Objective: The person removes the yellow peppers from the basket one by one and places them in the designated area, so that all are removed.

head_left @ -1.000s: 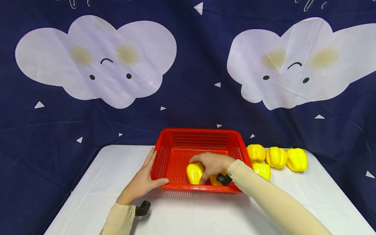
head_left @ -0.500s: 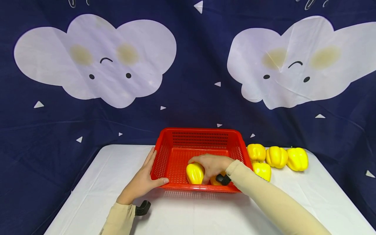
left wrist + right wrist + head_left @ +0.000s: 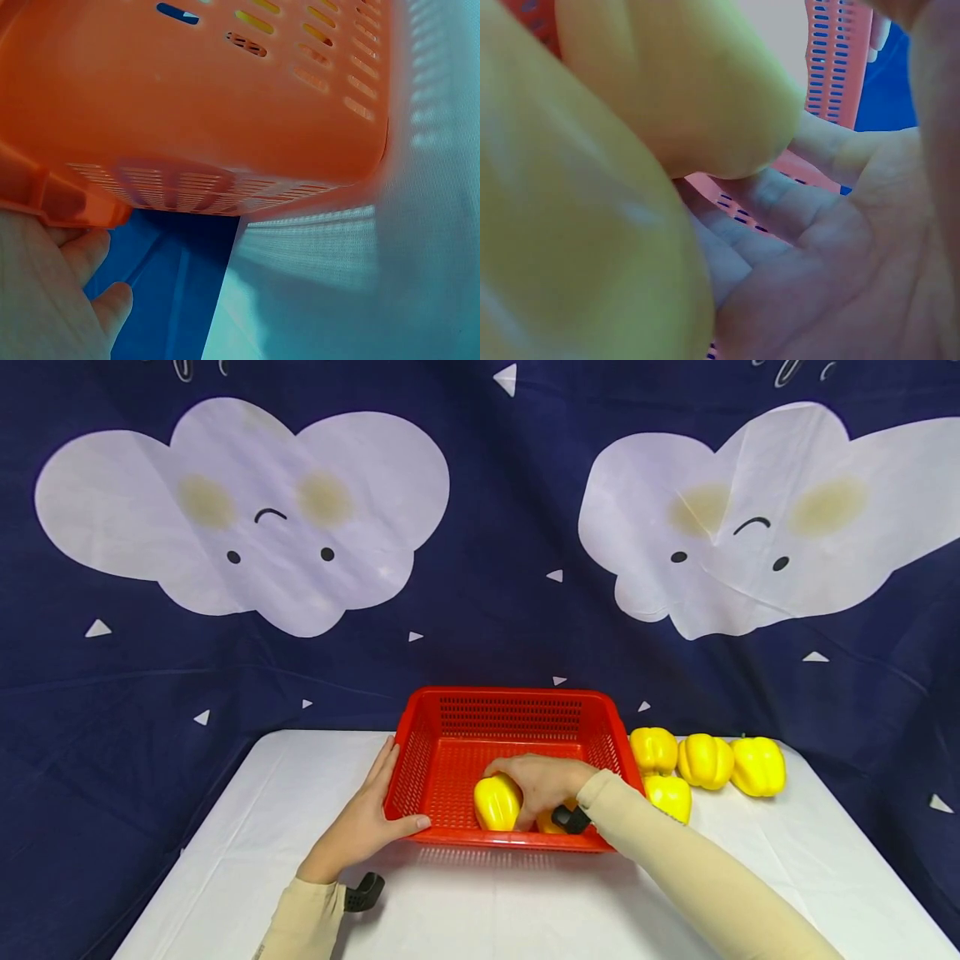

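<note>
In the head view a red basket (image 3: 510, 837) stands on the table. My left hand (image 3: 362, 827) rests on its near left corner, fingers straight along the outer left side and thumb over the front rim. In the left wrist view the fingers (image 3: 86, 255) touch beneath the rim. Inside the basket my right hand (image 3: 542, 783) grips a yellow bell pepper (image 3: 497, 803), its fingers curled over the far side. Another yellow pepper (image 3: 553, 821) lies beside it, partly hidden by that hand and wrist. The right wrist view shows the palm (image 3: 817, 277) close to both peppers.
Several yellow bell peppers (image 3: 706, 762) stand on the white table (image 3: 495, 910) just right of the basket, one of them partly behind the right sleeve. A dark blue cloth (image 3: 510, 610) with white clouds hangs behind the table.
Almost nothing moves. The right hand keeps its grip on the pepper, which shifts very slightly; its thumb sits a little deeper behind the pepper than a second ago. The left hand stays put.
</note>
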`<state>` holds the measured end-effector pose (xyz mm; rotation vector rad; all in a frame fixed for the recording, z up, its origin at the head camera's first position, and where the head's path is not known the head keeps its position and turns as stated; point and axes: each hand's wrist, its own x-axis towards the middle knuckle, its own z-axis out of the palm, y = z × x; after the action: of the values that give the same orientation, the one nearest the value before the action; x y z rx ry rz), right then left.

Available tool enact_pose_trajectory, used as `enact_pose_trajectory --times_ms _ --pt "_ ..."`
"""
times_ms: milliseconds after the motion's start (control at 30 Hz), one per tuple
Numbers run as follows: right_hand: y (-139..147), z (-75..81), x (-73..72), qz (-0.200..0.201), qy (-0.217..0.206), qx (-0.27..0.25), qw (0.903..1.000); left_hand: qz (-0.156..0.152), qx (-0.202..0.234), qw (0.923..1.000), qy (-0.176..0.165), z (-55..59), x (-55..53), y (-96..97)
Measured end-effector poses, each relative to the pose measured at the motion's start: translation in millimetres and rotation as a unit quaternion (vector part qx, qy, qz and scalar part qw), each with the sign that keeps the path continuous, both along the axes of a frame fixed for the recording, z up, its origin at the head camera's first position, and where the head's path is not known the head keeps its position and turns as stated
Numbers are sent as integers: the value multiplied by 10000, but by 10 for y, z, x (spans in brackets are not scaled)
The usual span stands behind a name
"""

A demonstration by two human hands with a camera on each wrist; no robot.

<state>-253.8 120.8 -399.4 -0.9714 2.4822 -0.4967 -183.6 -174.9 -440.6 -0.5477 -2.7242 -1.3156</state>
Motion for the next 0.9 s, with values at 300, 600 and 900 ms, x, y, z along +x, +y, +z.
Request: enact_pose_trajectory --times_ms 300,600,900 --pt "22 12 -11 97 194 -263 9994 -22 6 10000 55 -11 8 0" --pt "120 139 49 -144 291 -610 9976 -23 22 10000 43 -14 11 -7" --pt "288 231 87 -296 543 -854 9944 -23 -15 10000 74 -9 17 -10"
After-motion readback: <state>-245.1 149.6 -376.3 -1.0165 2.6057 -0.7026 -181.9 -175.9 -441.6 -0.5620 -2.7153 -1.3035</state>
